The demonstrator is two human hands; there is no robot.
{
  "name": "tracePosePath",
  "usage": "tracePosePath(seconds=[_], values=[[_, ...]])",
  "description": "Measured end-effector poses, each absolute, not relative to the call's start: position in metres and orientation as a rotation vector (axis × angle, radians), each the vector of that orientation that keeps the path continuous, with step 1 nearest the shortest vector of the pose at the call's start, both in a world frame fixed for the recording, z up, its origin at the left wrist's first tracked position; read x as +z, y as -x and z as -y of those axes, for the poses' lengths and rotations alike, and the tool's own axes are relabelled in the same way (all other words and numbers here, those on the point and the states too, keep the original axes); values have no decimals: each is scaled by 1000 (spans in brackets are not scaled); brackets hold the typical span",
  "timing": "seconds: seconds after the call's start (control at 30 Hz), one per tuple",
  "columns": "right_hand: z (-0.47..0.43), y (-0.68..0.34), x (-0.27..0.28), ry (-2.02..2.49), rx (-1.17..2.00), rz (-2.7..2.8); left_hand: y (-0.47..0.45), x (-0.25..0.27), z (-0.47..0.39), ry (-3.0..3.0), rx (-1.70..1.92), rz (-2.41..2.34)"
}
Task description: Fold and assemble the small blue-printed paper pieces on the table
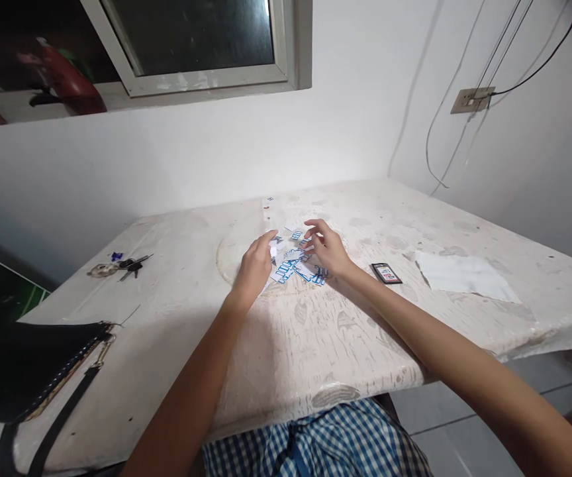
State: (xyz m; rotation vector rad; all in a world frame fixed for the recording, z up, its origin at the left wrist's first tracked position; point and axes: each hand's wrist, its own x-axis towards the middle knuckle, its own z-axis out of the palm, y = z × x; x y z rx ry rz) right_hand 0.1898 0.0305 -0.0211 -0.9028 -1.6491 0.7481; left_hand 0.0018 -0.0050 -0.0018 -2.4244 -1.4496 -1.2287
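Observation:
A loose pile of small white paper pieces with blue printing (293, 264) lies on the table between my two hands. My left hand (256, 266) rests at the pile's left edge, its fingers stretched forward and partly hiding some pieces. On the other side, my right hand (328, 248) hovers at the right of the pile with its fingers spread and slightly curled. Neither hand visibly grips a piece. Whether the fingertips touch the paper is too small to tell.
A dark-framed card (386, 273) and a white cloth or paper sheet (465, 277) lie to the right. Keys (131, 265) are at the left, and a black bag (38, 364) occupies the front left corner. The table's front edge (335, 396) is close to my lap.

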Motion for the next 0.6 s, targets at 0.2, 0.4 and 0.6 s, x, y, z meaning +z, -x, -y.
tracePosePath(seconds=[0.2,0.4,0.6], values=[[-32,-197,-21,1077,385,1762,-4,-4,6,2587,-1252,1418],[-32,-196,-21,1087,338,1817,-8,-9,4,2690,-1378,1411],[-30,-197,-21,1137,310,1855,-3,-10,2,2611,-1363,1455]])
